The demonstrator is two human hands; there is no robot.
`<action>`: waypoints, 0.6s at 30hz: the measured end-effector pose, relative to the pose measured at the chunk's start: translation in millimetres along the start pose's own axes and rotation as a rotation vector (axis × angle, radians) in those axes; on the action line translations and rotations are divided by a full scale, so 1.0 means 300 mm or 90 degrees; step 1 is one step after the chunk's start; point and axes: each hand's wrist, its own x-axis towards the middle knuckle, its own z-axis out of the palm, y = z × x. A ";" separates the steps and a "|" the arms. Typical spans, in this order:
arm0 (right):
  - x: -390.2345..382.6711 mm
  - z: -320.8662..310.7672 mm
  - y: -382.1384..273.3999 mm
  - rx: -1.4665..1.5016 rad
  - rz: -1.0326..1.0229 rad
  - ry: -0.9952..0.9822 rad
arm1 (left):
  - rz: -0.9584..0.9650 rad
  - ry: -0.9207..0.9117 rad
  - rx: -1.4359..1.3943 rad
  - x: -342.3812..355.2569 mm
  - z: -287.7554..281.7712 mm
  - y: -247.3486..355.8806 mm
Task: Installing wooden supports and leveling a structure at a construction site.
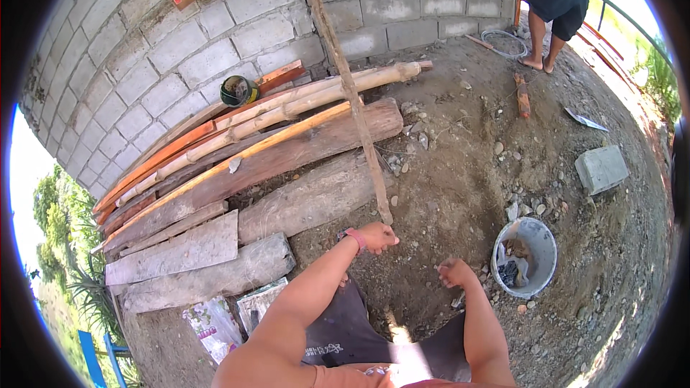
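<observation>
My left hand (378,238), with a reddish band at the wrist, is closed in front of my lap, just beside the lower end of a thin wooden pole (352,93). Whatever its fingers may hold is hidden. To the right, my right hand (454,273) hovers over the dirt with its fingers curled in. Anything in them is too small to make out. The two hands are apart. A pale bucket (552,248) stands right of my right hand, holding dark and whitish bits. My knees in dark trousers (338,327) are below the hands.
Planks (309,133) and bamboo poles (287,109) lie left, along a grey block wall (165,50). A dark green pail (239,91) is among them. A concrete block (601,169) sits right. Another person (557,0) stands at the back right near a coiled hose (503,43).
</observation>
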 end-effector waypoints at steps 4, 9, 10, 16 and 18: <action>0.001 0.000 0.002 0.007 0.002 0.003 | 0.000 -0.002 -0.001 0.000 0.001 -0.001; 0.002 0.021 -0.009 0.018 0.007 -0.016 | -0.003 -0.002 -0.001 -0.027 -0.007 -0.012; 0.003 0.028 -0.011 0.016 0.009 -0.026 | -0.005 0.003 -0.003 -0.034 -0.009 -0.017; -0.005 0.029 0.021 -0.004 0.053 -0.015 | -0.009 -0.020 0.017 -0.024 0.005 0.007; 0.118 -0.055 0.350 -0.280 -0.307 -0.075 | 0.014 -0.076 0.002 0.061 0.087 0.066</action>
